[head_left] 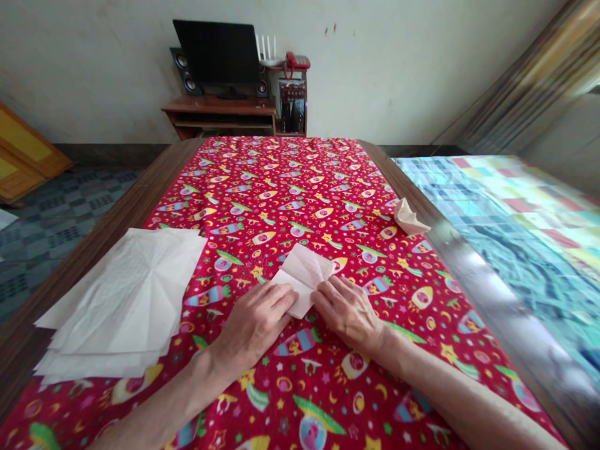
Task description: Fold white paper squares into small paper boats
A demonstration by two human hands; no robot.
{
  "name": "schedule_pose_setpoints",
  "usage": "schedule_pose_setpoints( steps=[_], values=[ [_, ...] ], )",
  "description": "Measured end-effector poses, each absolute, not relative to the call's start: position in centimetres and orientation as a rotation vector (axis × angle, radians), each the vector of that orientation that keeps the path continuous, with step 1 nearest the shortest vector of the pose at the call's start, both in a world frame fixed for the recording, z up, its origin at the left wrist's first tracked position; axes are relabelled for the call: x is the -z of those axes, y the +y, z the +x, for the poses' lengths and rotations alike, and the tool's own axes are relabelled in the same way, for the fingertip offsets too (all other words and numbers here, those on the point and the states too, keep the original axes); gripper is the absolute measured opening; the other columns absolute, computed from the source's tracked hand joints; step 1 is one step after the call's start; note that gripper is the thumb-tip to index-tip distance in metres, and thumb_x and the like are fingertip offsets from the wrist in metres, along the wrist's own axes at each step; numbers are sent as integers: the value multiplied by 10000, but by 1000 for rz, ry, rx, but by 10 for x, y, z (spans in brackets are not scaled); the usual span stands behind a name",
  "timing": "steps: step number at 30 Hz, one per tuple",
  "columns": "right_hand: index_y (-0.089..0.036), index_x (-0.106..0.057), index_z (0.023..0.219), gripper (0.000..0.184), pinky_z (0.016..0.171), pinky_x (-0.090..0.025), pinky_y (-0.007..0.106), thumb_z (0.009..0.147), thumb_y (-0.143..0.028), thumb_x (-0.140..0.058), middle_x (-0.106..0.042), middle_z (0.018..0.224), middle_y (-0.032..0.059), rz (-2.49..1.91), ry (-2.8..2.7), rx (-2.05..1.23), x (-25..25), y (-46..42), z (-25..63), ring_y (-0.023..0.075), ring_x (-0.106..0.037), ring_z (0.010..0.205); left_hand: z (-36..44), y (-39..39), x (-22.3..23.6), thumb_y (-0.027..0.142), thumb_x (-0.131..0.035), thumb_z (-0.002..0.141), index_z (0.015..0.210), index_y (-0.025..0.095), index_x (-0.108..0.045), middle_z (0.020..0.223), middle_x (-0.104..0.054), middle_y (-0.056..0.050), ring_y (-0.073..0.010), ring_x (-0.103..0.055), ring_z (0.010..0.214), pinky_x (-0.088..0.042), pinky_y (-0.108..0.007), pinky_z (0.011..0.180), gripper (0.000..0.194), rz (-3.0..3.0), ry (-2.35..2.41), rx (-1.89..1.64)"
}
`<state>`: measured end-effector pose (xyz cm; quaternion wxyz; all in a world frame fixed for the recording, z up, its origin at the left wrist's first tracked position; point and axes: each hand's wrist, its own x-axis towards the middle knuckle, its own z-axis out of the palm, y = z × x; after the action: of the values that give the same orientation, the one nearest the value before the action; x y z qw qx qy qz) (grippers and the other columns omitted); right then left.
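Note:
A small folded square of white paper (307,269) lies on the red patterned cloth in front of me, with crease lines across it. My left hand (257,319) is closed at its left lower edge, the fingertips on the paper. On the opposite side, my right hand (347,309) has its bent fingers closed on the right edge. The thumbs are mostly hidden. To the left rests a stack of creased white paper sheets (122,300). A folded paper boat-like shape (410,219) sits near the right edge of the cloth.
The red cloth (281,194) covers most of a dark wooden table (135,200). Beyond it, a monitor (218,56) and speakers stand on a small desk (220,109), with a red telephone (297,61) beside them. A bed with a patchwork cover (506,212) is at right.

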<state>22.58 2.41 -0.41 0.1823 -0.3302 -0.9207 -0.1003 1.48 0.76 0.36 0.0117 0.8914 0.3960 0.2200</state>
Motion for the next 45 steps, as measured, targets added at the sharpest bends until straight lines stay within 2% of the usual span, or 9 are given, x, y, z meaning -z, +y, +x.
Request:
schedule_pose_setpoints(
  steps=[5,10,13,18,21,29,34,38,45],
  values=[
    [-172,-603,864,162,613,-371,271,944,-191,-464,-570,779,33,-1000,-2524,64,3,21,233,151,-490,717,18,6,1,152,-497,916,935,185,-651,917,-671,-27,-164,-605,860,-499,-288,786,158,2646,1254,-797],
    [-132,-621,975,176,603,-399,268,952,-190,-457,-599,776,51,-943,-2478,67,3,13,244,150,-518,698,18,15,5,171,-566,890,823,173,-669,847,-652,-19,-129,-621,770,-503,-226,710,123,2407,1254,-924],
    [-112,-624,1017,186,602,-402,270,947,-184,-467,-605,780,56,-937,-2486,44,6,10,246,151,-518,691,17,18,8,173,-586,879,819,168,-681,845,-643,-19,-119,-627,758,-504,-207,689,112,2343,1221,-925],
    [-166,-662,942,205,579,-377,221,952,-211,-462,-565,739,28,-1061,-2426,-183,10,15,244,116,-508,658,13,17,12,204,-582,886,920,191,-705,862,-632,-21,-118,-616,760,-509,-207,680,128,2430,1127,-956],
    [-193,-677,890,231,553,-345,213,952,-220,-456,-549,713,16,-1070,-2414,-208,12,19,244,102,-490,620,12,17,13,203,-581,886,930,191,-708,869,-630,-25,-122,-612,767,-511,-213,687,135,2447,1120,-952],
    [-174,-642,879,158,627,-407,224,924,-228,-500,-606,765,23,-1177,-2319,-342,10,20,240,122,-562,695,15,23,10,221,-556,893,720,169,-615,780,-578,0,-95,-571,666,-455,-201,622,190,2279,1319,-855],
    [-167,-621,944,164,635,-420,239,940,-205,-461,-596,769,31,-1160,-2318,-326,12,16,242,129,-550,706,20,25,7,240,-561,880,671,169,-525,788,-521,11,-76,-492,591,-396,-208,560,224,2272,1453,-794],
    [-166,-616,1048,213,592,-398,260,947,-165,-428,-588,764,37,-1038,-2460,-169,10,11,243,139,-509,673,22,25,3,211,-573,860,648,168,-485,783,-500,12,-78,-466,589,-373,-219,558,233,2265,1471,-773],
    [-153,-621,1009,213,555,-366,279,945,-152,-417,-567,741,40,-1009,-2557,-25,5,10,239,151,-473,656,21,28,3,186,-598,831,617,168,-455,754,-476,19,-72,-447,573,-360,-214,539,257,2282,1468,-756]
  ],
)
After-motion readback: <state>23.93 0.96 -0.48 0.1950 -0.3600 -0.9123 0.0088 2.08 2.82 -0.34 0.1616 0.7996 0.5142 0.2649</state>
